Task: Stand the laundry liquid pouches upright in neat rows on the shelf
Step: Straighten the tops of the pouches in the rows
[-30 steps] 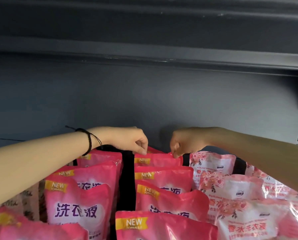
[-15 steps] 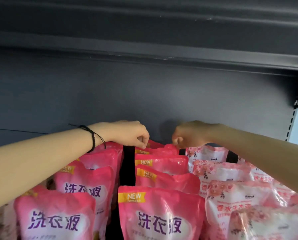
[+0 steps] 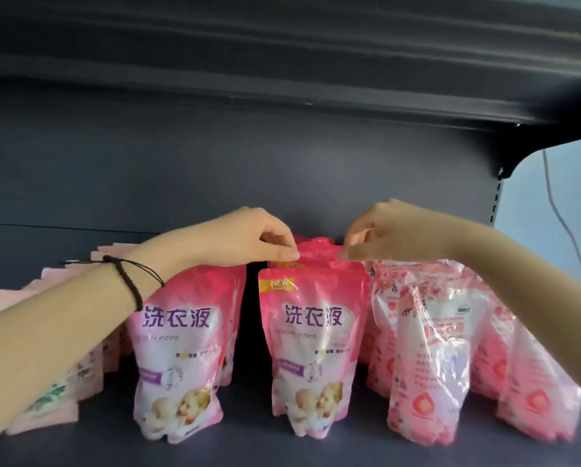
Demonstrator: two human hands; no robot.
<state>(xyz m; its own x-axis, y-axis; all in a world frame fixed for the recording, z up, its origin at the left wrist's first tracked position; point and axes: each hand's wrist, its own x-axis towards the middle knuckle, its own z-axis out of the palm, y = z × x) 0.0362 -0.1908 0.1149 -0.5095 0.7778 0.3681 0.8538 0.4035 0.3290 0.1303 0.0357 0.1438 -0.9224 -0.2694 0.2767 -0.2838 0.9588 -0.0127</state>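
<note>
Viewpoint dropped; left hand point(image 3: 248, 239), right hand point(image 3: 388, 230) pinch pouch point(image 3: 317, 252).

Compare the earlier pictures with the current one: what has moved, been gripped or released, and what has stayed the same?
Only the view clearly changed: the camera sank, so the pouch rows now show their full fronts. Nothing was released: left hand and right hand still pinch the top edge of the rear pink pouch in the middle row. The pouch rows still stand upright on the shelf.
</note>
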